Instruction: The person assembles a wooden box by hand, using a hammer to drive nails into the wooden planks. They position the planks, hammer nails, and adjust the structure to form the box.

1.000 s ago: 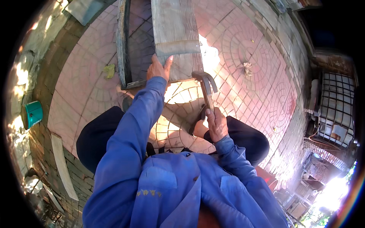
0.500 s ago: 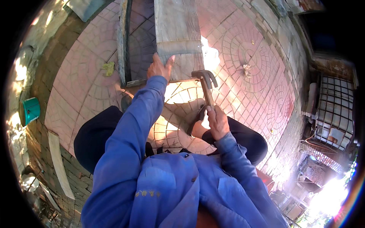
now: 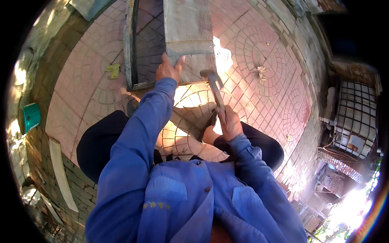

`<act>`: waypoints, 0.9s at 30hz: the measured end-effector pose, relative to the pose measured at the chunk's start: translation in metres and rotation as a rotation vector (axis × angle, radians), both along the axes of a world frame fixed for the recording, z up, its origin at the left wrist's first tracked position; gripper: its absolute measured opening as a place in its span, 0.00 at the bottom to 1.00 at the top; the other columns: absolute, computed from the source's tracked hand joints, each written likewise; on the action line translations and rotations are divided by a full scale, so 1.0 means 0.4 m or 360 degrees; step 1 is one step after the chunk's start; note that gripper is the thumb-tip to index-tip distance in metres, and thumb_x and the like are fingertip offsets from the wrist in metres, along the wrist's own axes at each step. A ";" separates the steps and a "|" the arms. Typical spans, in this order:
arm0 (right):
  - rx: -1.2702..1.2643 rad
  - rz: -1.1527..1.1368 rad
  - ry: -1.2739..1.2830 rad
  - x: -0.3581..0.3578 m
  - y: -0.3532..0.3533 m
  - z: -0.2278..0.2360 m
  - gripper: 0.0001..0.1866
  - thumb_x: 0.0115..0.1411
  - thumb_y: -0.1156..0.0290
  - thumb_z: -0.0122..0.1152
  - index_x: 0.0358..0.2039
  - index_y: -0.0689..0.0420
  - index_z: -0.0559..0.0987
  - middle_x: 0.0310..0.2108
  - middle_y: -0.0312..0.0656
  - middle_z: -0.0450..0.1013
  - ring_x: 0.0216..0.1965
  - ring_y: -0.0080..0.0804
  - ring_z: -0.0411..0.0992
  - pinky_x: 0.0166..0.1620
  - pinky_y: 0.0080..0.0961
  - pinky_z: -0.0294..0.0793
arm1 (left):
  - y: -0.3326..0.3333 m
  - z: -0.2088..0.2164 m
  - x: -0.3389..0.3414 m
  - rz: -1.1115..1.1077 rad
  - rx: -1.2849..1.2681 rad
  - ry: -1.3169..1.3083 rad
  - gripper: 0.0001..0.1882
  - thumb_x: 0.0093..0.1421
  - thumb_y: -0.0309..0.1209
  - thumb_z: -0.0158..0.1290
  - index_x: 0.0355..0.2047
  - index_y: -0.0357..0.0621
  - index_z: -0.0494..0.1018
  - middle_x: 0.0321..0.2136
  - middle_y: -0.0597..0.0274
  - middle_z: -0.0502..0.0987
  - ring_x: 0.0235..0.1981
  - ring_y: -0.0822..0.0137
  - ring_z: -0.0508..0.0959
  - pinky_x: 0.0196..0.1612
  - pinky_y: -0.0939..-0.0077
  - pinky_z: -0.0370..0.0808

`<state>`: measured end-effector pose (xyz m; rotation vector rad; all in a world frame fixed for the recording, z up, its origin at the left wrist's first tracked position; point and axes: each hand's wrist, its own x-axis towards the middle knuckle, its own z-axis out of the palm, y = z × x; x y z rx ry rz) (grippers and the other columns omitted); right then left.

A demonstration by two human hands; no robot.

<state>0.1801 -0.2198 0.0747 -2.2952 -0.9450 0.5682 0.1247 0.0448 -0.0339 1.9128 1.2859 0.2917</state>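
Note:
My right hand (image 3: 231, 124) is wrapped round the wooden handle of a claw hammer (image 3: 216, 94). The hammer's head is beside the near right corner of a weathered wooden board (image 3: 188, 22), slightly blurred; whether it touches the wood I cannot tell. My left hand (image 3: 167, 69) grips the board's left edge close to its near end, the thumb over the top and some fingers partly hidden. A shorter wooden piece (image 3: 198, 67) forms that near end, with a seam across it. Left of the board runs a narrow dark wooden rail (image 3: 130, 44), joined to it by a thin crosspiece (image 3: 144, 86).
Pink patterned paving (image 3: 279, 77) lies under the woodwork and my bent legs. A yellow-green leaf (image 3: 113, 71) and a dry leaf (image 3: 261, 73) lie on it. At left are a green container (image 3: 30, 117) and a loose plank (image 3: 63, 176); at right stands a caged white tank (image 3: 356, 117).
The hammer has swung slightly left and down, its head now beside the board's corner. My right hand rose a little. My left hand keeps its hold on the board.

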 end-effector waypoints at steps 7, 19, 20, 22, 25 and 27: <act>0.0517 -0.0200 0.0232 -0.026 0.087 0.240 0.18 0.70 0.58 0.46 0.28 0.59 0.69 0.18 0.38 0.62 0.18 0.29 0.58 0.23 0.26 0.56 | -0.002 0.004 -0.007 0.0028 0.0058 -0.0048 0.50 0.58 0.67 0.46 0.60 0.30 0.57 0.42 0.32 0.76 0.45 0.38 0.77 0.48 0.53 0.74; 0.0184 -0.0215 -0.0003 -0.020 0.101 0.165 0.15 0.67 0.63 0.53 0.30 0.63 0.69 0.19 0.55 0.68 0.21 0.51 0.67 0.26 0.39 0.65 | -0.002 -0.009 0.000 -0.0021 0.0085 -0.0053 0.49 0.59 0.66 0.46 0.60 0.30 0.56 0.42 0.32 0.76 0.45 0.39 0.77 0.48 0.53 0.74; 0.0401 -0.0189 0.0008 -0.014 0.111 0.200 0.15 0.68 0.63 0.52 0.30 0.62 0.69 0.17 0.46 0.66 0.17 0.37 0.62 0.24 0.34 0.63 | 0.005 -0.015 0.003 -0.0009 0.0108 -0.0088 0.49 0.59 0.65 0.46 0.61 0.30 0.56 0.42 0.32 0.76 0.44 0.39 0.77 0.48 0.53 0.74; 0.0787 -0.0286 0.0199 -0.025 0.128 0.270 0.17 0.68 0.60 0.50 0.27 0.59 0.69 0.17 0.35 0.62 0.18 0.23 0.58 0.22 0.24 0.57 | 0.004 0.009 -0.006 0.0005 0.0026 -0.0035 0.49 0.58 0.66 0.46 0.61 0.30 0.56 0.43 0.32 0.76 0.45 0.39 0.77 0.49 0.52 0.74; 0.0947 -0.0160 0.0139 -0.052 0.106 0.326 0.22 0.68 0.55 0.49 0.21 0.55 0.67 0.15 0.33 0.60 0.16 0.20 0.57 0.18 0.21 0.52 | 0.005 0.029 -0.010 0.0019 -0.0025 -0.0011 0.49 0.58 0.66 0.46 0.61 0.32 0.56 0.43 0.33 0.76 0.47 0.39 0.76 0.50 0.52 0.73; 0.1364 -0.0019 0.0093 -0.051 0.052 0.145 0.21 0.67 0.57 0.49 0.20 0.57 0.66 0.15 0.40 0.63 0.17 0.28 0.59 0.20 0.26 0.55 | 0.004 0.027 0.001 -0.0003 -0.0034 -0.0040 0.49 0.58 0.66 0.46 0.61 0.33 0.56 0.43 0.33 0.76 0.47 0.40 0.76 0.50 0.52 0.73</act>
